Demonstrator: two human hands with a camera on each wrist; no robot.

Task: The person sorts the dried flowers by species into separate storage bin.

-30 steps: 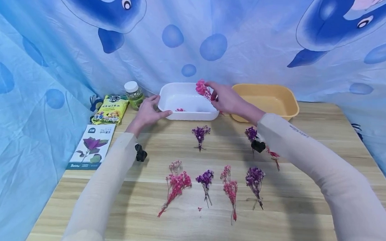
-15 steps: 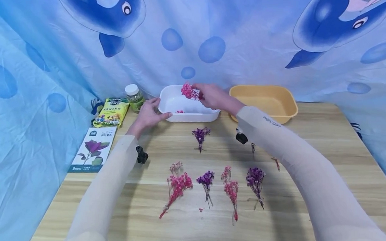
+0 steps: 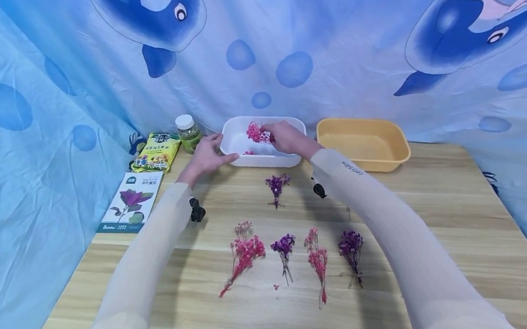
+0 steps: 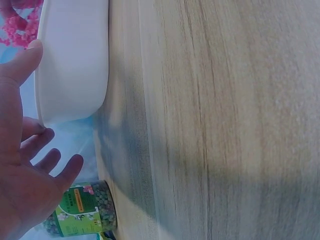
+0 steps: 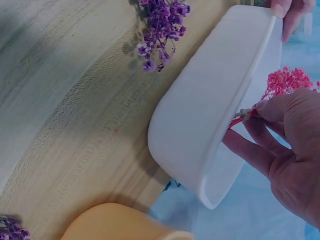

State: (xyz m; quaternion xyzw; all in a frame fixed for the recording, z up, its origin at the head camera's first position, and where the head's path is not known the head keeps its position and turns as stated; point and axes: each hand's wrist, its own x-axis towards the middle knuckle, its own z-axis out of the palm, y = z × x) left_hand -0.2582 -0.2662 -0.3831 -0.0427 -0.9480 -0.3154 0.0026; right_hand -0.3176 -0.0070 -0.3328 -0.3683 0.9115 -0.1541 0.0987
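My right hand [image 3: 285,137] pinches a small bunch of pink dried flowers [image 3: 256,133] by its tied stems, over the white plastic basin [image 3: 263,160]. In the right wrist view the stems [image 5: 241,118] lie between thumb and fingers right at the basin's rim, the pink heads reaching over the inside. With thumb and index finger, my left hand [image 3: 207,155] holds the near left corner of that basin; its other fingers spread outside in the left wrist view. A few pink blossoms [image 3: 248,153] show inside the basin.
A yellow basin [image 3: 395,160] stands to the right. At left are a lidded jar [image 3: 189,134], a yellow packet [image 3: 158,152] and a flower-pictured card [image 3: 131,202]. Purple bunches [image 3: 277,186] and pink bunches [image 3: 245,255] lie on the wooden table [image 3: 202,310]. Behind hangs a blue curtain [image 3: 339,89].
My right hand has moved left and lower with the pink bunch, from the white basin's right end to over its middle. My left hand stays at the corner.
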